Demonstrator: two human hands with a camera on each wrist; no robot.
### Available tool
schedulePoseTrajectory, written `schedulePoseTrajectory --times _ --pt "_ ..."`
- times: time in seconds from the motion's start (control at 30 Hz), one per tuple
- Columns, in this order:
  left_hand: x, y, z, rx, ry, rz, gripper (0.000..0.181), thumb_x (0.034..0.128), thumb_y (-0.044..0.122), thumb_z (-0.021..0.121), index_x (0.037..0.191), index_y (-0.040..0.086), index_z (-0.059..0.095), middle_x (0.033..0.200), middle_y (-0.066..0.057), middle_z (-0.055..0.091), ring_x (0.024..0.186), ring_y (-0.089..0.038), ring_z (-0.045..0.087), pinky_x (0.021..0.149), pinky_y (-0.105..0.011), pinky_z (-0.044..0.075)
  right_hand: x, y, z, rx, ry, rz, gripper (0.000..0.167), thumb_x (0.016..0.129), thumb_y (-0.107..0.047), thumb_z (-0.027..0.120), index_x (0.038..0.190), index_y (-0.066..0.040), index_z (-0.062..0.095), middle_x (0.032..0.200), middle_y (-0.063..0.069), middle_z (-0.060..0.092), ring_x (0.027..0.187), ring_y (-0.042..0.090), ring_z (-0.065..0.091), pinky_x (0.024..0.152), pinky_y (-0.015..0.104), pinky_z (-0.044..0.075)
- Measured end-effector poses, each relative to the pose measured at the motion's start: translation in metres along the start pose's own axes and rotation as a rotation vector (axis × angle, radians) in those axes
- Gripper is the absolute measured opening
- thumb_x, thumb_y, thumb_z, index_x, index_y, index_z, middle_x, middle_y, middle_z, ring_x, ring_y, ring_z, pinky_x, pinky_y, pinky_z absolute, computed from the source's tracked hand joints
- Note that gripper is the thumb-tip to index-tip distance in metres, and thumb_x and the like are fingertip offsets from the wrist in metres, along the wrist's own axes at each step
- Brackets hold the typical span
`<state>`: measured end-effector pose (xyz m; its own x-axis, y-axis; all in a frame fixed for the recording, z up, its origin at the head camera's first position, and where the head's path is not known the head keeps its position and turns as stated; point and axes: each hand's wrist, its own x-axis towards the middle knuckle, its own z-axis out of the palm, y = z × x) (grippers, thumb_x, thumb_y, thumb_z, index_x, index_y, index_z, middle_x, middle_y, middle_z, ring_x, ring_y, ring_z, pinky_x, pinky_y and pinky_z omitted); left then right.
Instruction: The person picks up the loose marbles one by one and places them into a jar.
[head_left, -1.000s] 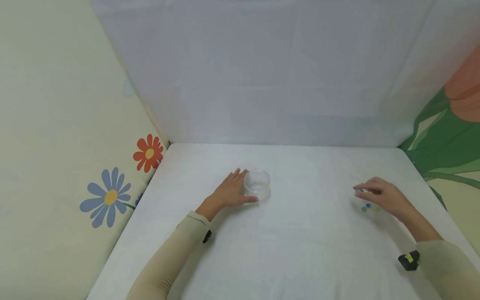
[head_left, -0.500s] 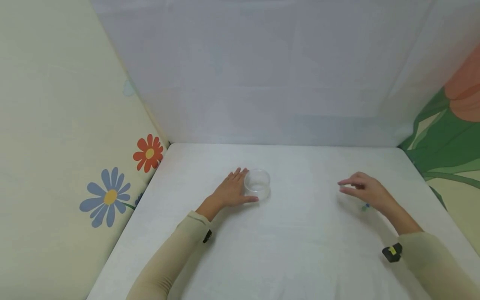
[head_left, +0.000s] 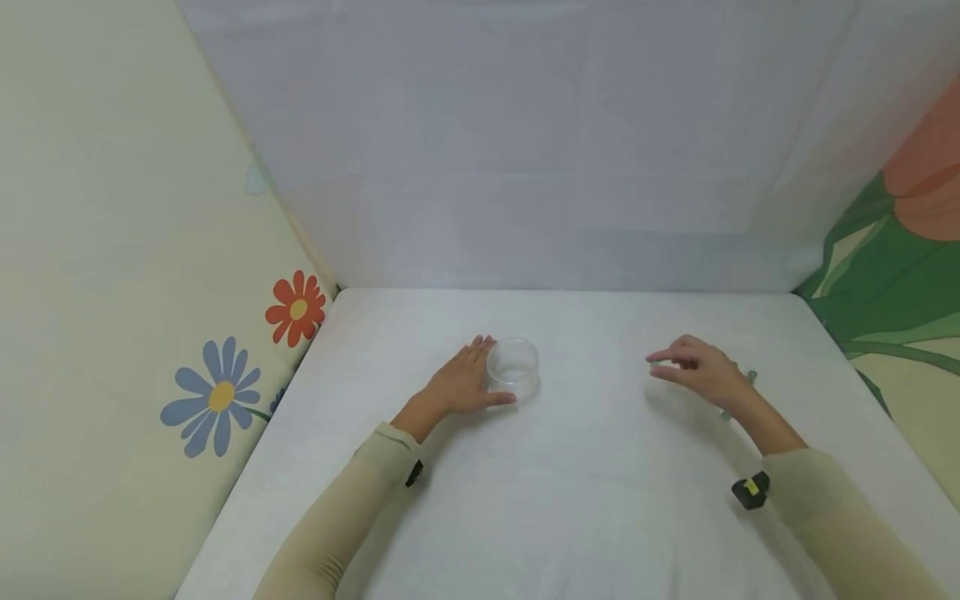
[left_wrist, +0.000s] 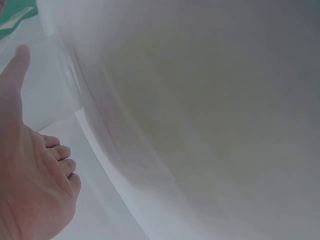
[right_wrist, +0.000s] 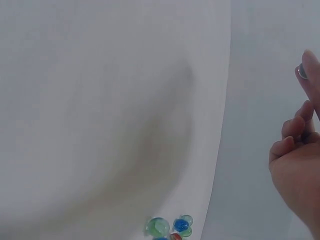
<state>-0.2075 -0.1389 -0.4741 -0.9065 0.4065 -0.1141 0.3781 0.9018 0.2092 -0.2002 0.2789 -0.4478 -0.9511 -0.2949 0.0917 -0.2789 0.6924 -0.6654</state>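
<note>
A clear round plastic container (head_left: 513, 367) stands on the white table. My left hand (head_left: 463, 382) lies against its left side, fingers straight and thumb stretched along the near side. In the left wrist view the container (left_wrist: 50, 85) shows blurred and see-through beside the thumb. My right hand (head_left: 701, 371) is raised above the table to the right of the container, apart from it. Its thumb and index finger pinch a glass marble (right_wrist: 302, 71), mostly covered by the fingertips. The other fingers are curled.
Several glass marbles, among them a green one (right_wrist: 158, 226) and a blue one (right_wrist: 181, 225), lie on the white tabletop (head_left: 585, 467) under and behind the right wrist. A white cloth backdrop (head_left: 525, 150) rises at the far edge, with flowered walls on both sides.
My right hand has moved left with the marble, away from the other marbles and nearer the container. The left hand and the container have stayed in place.
</note>
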Motion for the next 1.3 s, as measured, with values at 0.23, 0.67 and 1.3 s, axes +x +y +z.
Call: schedulePoseTrajectory --times 0.23,0.67,1.3 --pt "0.0 0.0 0.001 -0.032 0.014 -0.013 0.115 0.0866 0.075 0.059 0.162 0.001 0.013 0.169 -0.015 0.014 0.157 -0.028 0.011 0.128 -0.037 0.012 0.013 -0.004 0.008 0.023 -0.026 0.007 0.033 0.096 -0.036 0.071 0.118 -0.012 0.076 0.095 0.006 0.055 0.083 0.021 0.044 0.062 0.027 0.04" --pt "0.004 -0.001 0.002 -0.01 0.012 -0.018 0.115 0.0866 0.076 0.058 0.161 0.001 0.013 0.169 -0.015 0.014 0.157 -0.027 0.011 0.128 -0.037 0.012 0.034 -0.014 0.024 0.066 -0.042 -0.035 0.029 0.095 -0.031 0.074 0.116 -0.012 0.077 0.095 0.006 0.055 0.084 0.021 0.046 0.064 0.027 0.041" --pt "0.005 0.0 0.002 0.011 0.009 -0.025 0.115 0.0868 0.076 0.057 0.161 0.0 0.013 0.169 -0.015 0.014 0.157 -0.027 0.01 0.128 -0.037 0.012 0.058 -0.043 0.047 0.146 -0.083 -0.089 0.027 0.092 -0.027 0.077 0.115 -0.013 0.078 0.092 0.004 0.055 0.082 0.021 0.045 0.064 0.028 0.04"
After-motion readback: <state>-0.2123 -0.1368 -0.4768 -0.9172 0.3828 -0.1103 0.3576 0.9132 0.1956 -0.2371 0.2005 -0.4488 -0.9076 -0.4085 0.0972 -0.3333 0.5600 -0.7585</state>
